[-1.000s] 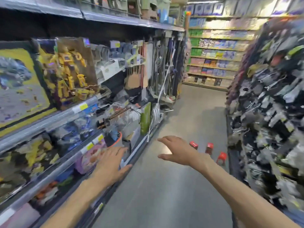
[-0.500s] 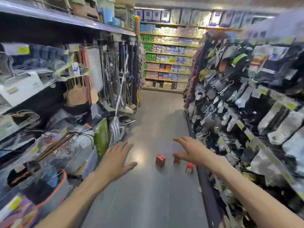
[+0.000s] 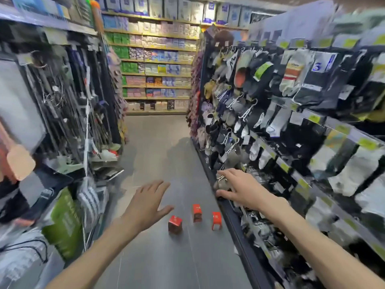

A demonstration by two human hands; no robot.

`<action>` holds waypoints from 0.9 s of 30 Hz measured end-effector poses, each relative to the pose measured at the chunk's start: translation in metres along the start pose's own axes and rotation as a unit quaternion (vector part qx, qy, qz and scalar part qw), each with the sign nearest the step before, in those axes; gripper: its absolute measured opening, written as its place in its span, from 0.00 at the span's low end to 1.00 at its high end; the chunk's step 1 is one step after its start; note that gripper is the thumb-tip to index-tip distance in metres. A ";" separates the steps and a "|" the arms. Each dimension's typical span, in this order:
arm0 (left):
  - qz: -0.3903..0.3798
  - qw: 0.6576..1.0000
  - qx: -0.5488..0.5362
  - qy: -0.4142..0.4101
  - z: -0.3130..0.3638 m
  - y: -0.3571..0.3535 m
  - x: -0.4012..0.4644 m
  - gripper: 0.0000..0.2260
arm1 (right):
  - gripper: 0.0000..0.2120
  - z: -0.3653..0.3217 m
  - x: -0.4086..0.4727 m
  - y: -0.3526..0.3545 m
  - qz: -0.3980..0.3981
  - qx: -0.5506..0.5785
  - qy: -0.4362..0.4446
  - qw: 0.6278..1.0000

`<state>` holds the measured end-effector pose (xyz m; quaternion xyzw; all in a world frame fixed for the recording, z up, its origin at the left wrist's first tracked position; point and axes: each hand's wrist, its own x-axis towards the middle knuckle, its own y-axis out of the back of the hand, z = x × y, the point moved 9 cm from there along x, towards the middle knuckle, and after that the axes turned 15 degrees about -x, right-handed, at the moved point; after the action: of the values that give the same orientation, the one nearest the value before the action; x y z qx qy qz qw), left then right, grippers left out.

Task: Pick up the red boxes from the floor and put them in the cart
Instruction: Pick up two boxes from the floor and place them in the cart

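**View swings onto the aisle; three red boxes now close ahead**

Left shelving [image 3: 68, 113]: a second ago it filled most of the view with toy packs; now it has slid to the left edge and shows hanging tools, blurred

Left hand [image 3: 145, 205]: stretched forward over the floor [image 3: 158, 147], fingers straight and spread, holding nothing. It hovers just left of the nearest box, not touching

Red boxes [image 3: 175, 224], three on the floor in a loose row near the foot of the right rack. Earlier they were small specks partly hidden behind the right wrist; now all three show in full, larger and nearer, just beyond the hands

Right hand [image 3: 237, 189]: also flat-fingered and empty, out to the right near the lower rack edge; contact with it cannot be told

Sock rack [image 3: 270, 105]: fills the right side, blurred by the head turn

Judgement: approach nearly done, no box lifted yet. Next comes a stoop and a grasp. No cart in view, so its place is unknown
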<state>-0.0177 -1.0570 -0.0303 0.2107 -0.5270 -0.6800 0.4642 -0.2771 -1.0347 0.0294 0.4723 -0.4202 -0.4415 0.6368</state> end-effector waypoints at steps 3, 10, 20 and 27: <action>-0.007 1.000 -0.016 -0.017 -0.030 -0.025 0.068 0.32 | 0.34 0.028 0.053 -0.030 -0.007 0.011 -0.019 1.000; -0.062 0.998 -0.010 -0.018 -0.112 -0.082 0.212 0.31 | 0.33 0.095 0.198 -0.108 -0.038 0.037 -0.032 0.998; -0.147 0.987 -0.049 0.039 -0.253 -0.176 0.344 0.33 | 0.32 0.124 0.392 -0.232 -0.113 0.040 -0.015 0.993; -0.256 0.963 -0.050 0.069 -0.366 -0.316 0.412 0.36 | 0.31 0.136 0.501 -0.364 -0.181 0.080 -0.039 0.980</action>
<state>-0.0608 -1.5953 -0.3656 0.3612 -0.3875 -0.7855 0.3200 -0.3376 -1.6062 -0.2382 0.5723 -0.3864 -0.5322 0.4898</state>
